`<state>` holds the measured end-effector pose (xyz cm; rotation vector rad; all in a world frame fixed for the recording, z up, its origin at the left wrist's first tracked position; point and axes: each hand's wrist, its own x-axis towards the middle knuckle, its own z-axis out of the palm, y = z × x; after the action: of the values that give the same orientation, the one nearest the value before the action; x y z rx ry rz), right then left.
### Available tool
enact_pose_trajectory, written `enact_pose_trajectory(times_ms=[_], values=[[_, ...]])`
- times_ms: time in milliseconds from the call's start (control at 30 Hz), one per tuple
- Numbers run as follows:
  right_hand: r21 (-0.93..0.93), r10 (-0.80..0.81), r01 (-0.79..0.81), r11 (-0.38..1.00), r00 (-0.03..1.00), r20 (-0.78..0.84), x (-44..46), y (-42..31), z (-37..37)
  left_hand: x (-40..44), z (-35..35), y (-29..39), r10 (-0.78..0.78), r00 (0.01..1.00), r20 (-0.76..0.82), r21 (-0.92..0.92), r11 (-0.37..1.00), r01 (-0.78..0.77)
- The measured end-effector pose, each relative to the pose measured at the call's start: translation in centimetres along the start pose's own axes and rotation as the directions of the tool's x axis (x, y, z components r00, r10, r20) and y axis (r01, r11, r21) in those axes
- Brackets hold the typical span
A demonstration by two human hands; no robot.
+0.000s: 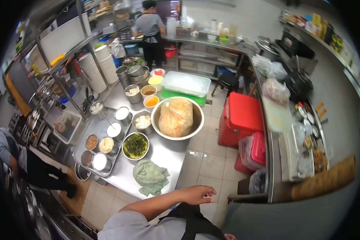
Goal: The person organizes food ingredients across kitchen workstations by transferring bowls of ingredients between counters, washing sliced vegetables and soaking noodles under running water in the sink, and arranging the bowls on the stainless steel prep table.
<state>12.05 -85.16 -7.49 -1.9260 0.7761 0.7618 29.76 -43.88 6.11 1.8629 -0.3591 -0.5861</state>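
My left hand (200, 195) hangs in front of my dark apron (188, 222), past the table's near corner. Its fingers are loosely bent and apart, with nothing in them. Of my right hand (230, 237) only a sliver shows at the bottom edge, its fingers mostly hidden. Closest to my left hand on the steel table (170, 150) lies a crumpled green cloth (150, 176). Beyond it stand a bowl of dark green vegetables (135, 145) and a large metal bowl (200, 124) holding a tied plastic bag of orange-tinted food (176, 118).
A metal tray (81, 140) carries several containers at the left. A lidded clear tub (187, 83) sits on a green board (176, 97). Red coolers (242, 112) stand beside the right counter (270, 172). One co-worker (150, 32) is at the back, another (24, 156) at the left.
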Motion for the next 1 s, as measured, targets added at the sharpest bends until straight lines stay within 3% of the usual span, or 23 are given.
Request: enact_pose_trajectory(times_ms=[100,167,233,300,367,433,500,567,600,667,700,767,800,833,867,1000], values=[[0.021,-0.327,0.329,0.944,0.944,-0.047,7.4,-10.3,-1.4,1.9,-4.6,2.4,0.046,0.994,-0.102,-0.014,0.999,-0.047],[-0.007,-0.313,0.313,0.95,0.95,0.008,12.5,-14.4,-2.8,2.0,-7.0,3.3,0.056,0.985,-0.165,-0.027,0.998,-0.061],[-0.36,-0.346,0.325,0.874,0.938,0.006,18.6,-17.7,-3.3,1.2,-9.0,3.9,0.087,0.953,-0.29,-0.104,0.987,-0.122],[-0.132,-0.269,0.285,0.949,0.955,0.125,24.4,-23.1,-2.7,-0.1,-10.5,4.2,0.046,0.933,-0.357,-0.178,0.977,-0.117],[-0.25,-0.559,0.584,0.772,0.811,0.169,25.5,-29.4,0.1,-1.8,-11.6,4.0,0.0,0.909,-0.416,-0.258,0.959,-0.118],[-0.285,-0.657,0.698,0.656,0.715,0.24,24.9,-37.4,3.2,-3.5,-12.1,3.4,-0.089,0.821,-0.563,-0.334,0.934,-0.128],[-0.169,-0.668,0.761,0.626,0.636,0.387,21.4,-46.6,6.7,-5.1,-11.6,2.5,-0.136,0.745,-0.653,-0.372,0.914,-0.16],[-0.107,-0.765,0.877,0.468,0.463,0.448,17.9,-55.4,10.6,-6.4,-10.7,1.2,-0.255,0.553,-0.793,-0.476,0.826,-0.302],[-0.107,-0.784,0.928,0.358,0.361,0.506,16.0,-60.0,12.6,-6.7,-10.4,0.6,-0.263,0.533,-0.804,-0.473,0.825,-0.308],[-0.057,-0.796,0.986,0.16,0.163,0.583,10.9,-68.5,16.8,-6.9,-10.0,0.0,-0.375,0.311,-0.873,-0.48,0.772,-0.417],[-0.012,-0.796,0.997,0.073,0.065,0.601,8.3,-72.3,19.2,-6.7,-10.1,0.0,-0.38,0.283,-0.881,-0.47,0.773,-0.426],[0.119,-0.748,0.992,-0.035,-0.105,0.655,6.5,-79.2,25.0,-5.7,-10.9,0.4,-0.459,0.037,-0.888,-0.431,0.801,-0.415],[0.234,-0.736,0.969,-0.075,-0.212,0.643,5.8,-82.1,28.2,-4.9,-11.5,0.4,-0.456,0.004,-0.89,-0.415,0.808,-0.419],[0.347,-0.719,0.932,-0.106,-0.313,0.62,5.4,-84.7,31.5,-4.0,-12.0,0.3,-0.468,-0.09,-0.879,-0.394,0.819,-0.417],[0.397,-0.693,0.911,-0.106,-0.355,0.628,5.4,-87.3,35.1,-2.7,-12.8,0.4,-0.478,-0.184,-0.859,-0.375,0.831,-0.411],[0.47,-0.618,0.876,-0.106,-0.429,0.659,5.5,-95.2,48.0,2.8,-16.7,1.3,-0.516,-0.346,-0.783,-0.399,0.845,-0.357]])
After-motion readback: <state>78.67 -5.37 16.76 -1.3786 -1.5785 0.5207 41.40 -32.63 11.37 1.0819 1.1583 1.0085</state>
